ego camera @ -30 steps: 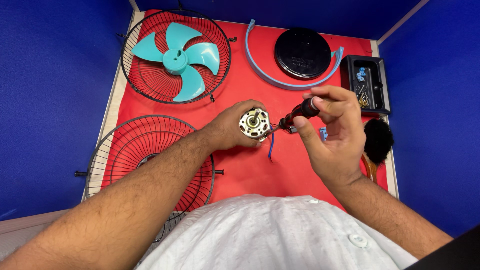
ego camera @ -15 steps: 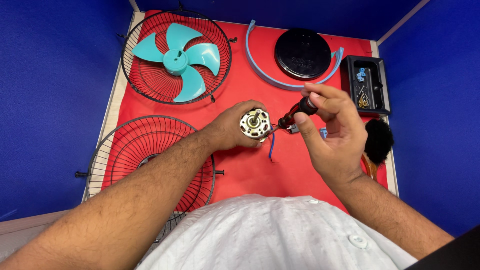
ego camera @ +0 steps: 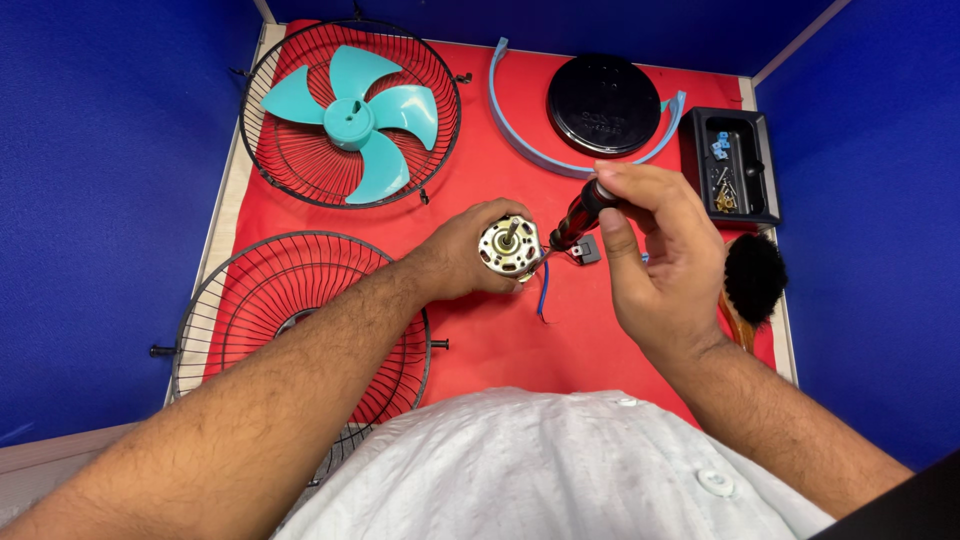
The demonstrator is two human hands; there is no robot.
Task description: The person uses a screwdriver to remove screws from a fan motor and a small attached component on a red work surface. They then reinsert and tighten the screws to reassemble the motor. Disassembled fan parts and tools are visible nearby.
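**A:** Nothing's really moved since a second ago, the fan motor [ego camera: 510,247] stays over the middle of the red mat [ego camera: 480,330], clenched in the left hand [ego camera: 462,255].

**B:** Yep, and the right hand [ego camera: 655,255] is gripping a screwdriver [ego camera: 578,216], tip at the motor's edge. Teal fan blade [ego camera: 352,118] sits in the grille [ego camera: 300,175] behind.

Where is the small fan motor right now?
In the head view, the fan motor sits mid-frame over the red mat, gripped by the left hand, with the right hand's screwdriver tip against its right edge.
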